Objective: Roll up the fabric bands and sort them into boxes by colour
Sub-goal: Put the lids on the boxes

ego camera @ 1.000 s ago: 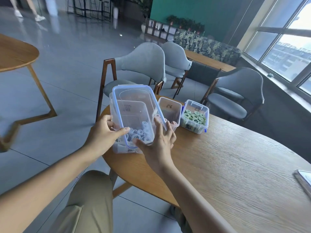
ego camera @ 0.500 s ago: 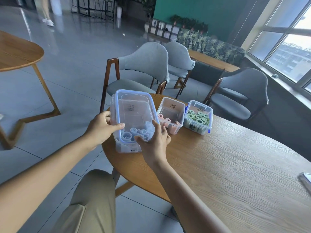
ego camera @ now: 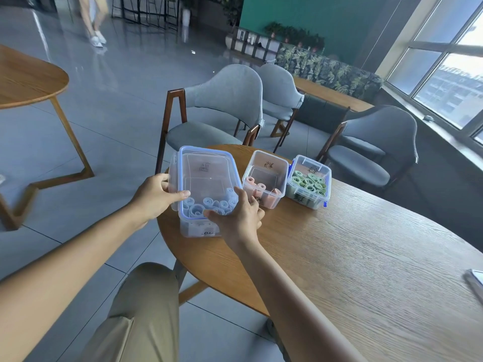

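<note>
Three clear plastic boxes stand in a row at the far left edge of the round wooden table [ego camera: 352,257]. The left box [ego camera: 198,228] holds rolled light-blue bands [ego camera: 209,205]. A clear blue-rimmed lid [ego camera: 206,176] lies on top of it. My left hand [ego camera: 154,194] grips the lid's left edge, thumb on top. My right hand [ego camera: 237,218] holds the lid's near right corner. The middle box [ego camera: 264,176] is uncovered and holds a few pink rolls [ego camera: 258,188]. The right box [ego camera: 308,181] has blue clips and holds several green rolls [ego camera: 309,182].
Grey upholstered chairs [ego camera: 224,105] stand behind the boxes and at the right [ego camera: 376,147]. Another wooden table [ego camera: 26,79] is at the left. A flat object [ego camera: 475,280] lies at the table's right edge. A person walks far off [ego camera: 94,19]. My knee [ego camera: 146,296] sits below the table's edge.
The lid has come down from a steep tilt to lie nearly flat on the blue-band box. Both hands lowered with it.
</note>
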Demonstrator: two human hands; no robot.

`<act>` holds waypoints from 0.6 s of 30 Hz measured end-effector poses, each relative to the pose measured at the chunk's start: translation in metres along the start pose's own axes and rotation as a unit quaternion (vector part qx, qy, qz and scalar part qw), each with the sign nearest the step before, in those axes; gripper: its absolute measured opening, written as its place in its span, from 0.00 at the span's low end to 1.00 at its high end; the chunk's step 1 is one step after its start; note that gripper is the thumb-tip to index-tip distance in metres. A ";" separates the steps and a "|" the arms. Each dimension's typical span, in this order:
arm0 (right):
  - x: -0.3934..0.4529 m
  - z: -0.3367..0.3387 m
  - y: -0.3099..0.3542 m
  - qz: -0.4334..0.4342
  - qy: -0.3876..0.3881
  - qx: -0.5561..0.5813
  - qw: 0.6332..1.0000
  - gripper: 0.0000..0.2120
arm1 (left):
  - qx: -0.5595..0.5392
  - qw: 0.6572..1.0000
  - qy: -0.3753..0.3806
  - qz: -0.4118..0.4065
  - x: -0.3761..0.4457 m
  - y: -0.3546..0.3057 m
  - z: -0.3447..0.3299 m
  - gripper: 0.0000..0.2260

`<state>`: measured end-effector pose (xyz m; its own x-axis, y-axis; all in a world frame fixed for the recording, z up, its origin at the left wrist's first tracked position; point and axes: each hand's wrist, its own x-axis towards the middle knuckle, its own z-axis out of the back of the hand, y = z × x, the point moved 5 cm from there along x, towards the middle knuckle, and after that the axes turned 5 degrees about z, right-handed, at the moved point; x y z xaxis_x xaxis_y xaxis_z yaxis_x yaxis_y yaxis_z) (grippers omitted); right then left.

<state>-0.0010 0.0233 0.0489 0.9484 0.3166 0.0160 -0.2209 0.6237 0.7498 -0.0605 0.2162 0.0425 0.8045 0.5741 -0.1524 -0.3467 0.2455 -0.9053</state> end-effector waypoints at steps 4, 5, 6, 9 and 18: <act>0.002 0.000 -0.005 0.001 0.002 -0.028 1.000 0.44 | -0.007 1.000 0.013 0.012 0.002 0.004 -0.002 0.25; 0.003 0.000 -0.006 -0.002 0.007 -0.037 0.999 0.45 | -0.007 1.000 0.020 0.016 0.003 0.007 -0.002 0.25; 0.004 0.001 -0.007 -0.005 0.016 -0.047 0.999 0.46 | -0.007 0.999 0.029 0.020 0.004 0.009 -0.001 0.24; 0.006 0.006 -0.011 -0.015 0.048 -0.065 0.997 0.46 | 0.000 0.998 0.059 0.029 0.007 0.015 0.002 0.21; 0.030 0.014 -0.024 -0.023 0.057 0.050 0.997 0.25 | 0.007 0.995 0.088 0.037 0.011 0.021 0.006 0.33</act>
<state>0.0358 0.0083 0.0406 0.9237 0.3723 -0.0907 -0.1486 0.5662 0.8107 -0.0617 0.2324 0.0242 0.8487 0.4448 -0.2860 -0.4129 0.2193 -0.8840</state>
